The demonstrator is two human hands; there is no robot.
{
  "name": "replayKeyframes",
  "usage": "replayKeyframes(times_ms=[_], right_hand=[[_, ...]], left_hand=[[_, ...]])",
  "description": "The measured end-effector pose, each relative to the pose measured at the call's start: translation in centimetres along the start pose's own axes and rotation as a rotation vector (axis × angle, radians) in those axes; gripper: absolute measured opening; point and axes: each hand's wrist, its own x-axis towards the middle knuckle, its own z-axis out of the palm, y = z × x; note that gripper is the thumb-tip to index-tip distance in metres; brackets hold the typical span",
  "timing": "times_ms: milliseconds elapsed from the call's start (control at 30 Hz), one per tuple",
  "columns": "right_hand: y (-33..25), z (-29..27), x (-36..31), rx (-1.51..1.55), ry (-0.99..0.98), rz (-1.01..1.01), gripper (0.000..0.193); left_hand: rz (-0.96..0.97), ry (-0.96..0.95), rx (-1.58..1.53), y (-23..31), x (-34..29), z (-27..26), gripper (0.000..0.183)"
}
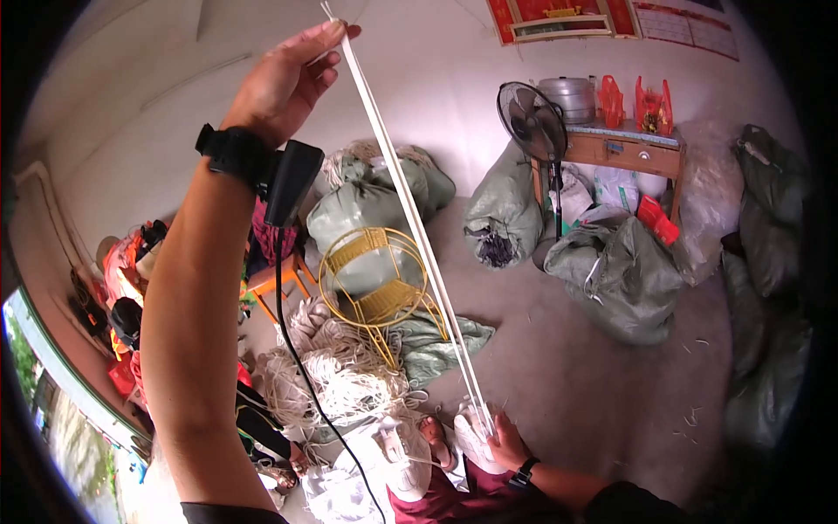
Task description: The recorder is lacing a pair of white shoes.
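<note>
Grey floor [576, 384] in my remote view, bearing a white cord heap [336, 371], green sacks [624, 279], a standing fan [531, 124], a wooden desk [602, 150], its top carrying a metal pot [567, 100], two red bags [654, 108].

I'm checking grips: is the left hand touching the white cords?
Touching: the head view shows the left hand pinching the white cords near their upper ends.

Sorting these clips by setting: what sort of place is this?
Probably a plain room used as a small workshop or store: white cords are held out straight, a tangled heap of pale cord lies behind, and bulky green sacks stand about.
</note>
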Motion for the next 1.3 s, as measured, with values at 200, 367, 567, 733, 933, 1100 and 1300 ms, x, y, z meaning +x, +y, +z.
replayKeyframes(times_ms=[200, 367, 567, 733, 933, 1100, 1300], right_hand=[[-1.7, -2.0, -1.1, -0.036, 0.004, -0.003, 0.063], [-1.8, -2.6, -2.1, 0.007, -0.002, 0.011, 0.062], [-1.1, -3.1, -2.9, 0.044, -0.012, 0.011, 0.063], [-0.7, -2.7, -3.2, -0.072, 0.035, -0.035, 0.063], [-1.4, -3.3, -2.9, -0.036, 0.051, -0.010, 0.060], [-1.7, -3.5, -2.4, -0.003, 0.013, 0.045, 0.060], [-0.8, -2.9, -2.1, -0.017, 0.067, 0.001, 0.061]], left_hand=[[-0.033, -0.043, 0.017, 2.7, -0.5, 1.5, 0.020], [-0.043, -0.052, -0.001, 3.8, -0.8, 2.4, 0.018], [-0.037, -0.075, -0.058, 4.5, -1.0, 3.0, 0.016], [-0.042, -0.078, -0.045, 4.8, -0.9, 3.3, 0.017], [-0.036, -0.064, -0.071, 5.1, -0.3, 3.5, 0.016], [-0.041, -0.072, -0.070, 5.1, -0.2, 3.3, 0.016], [-0.031, -0.046, -0.075, 4.8, 0.1, 3.5, 0.018]])
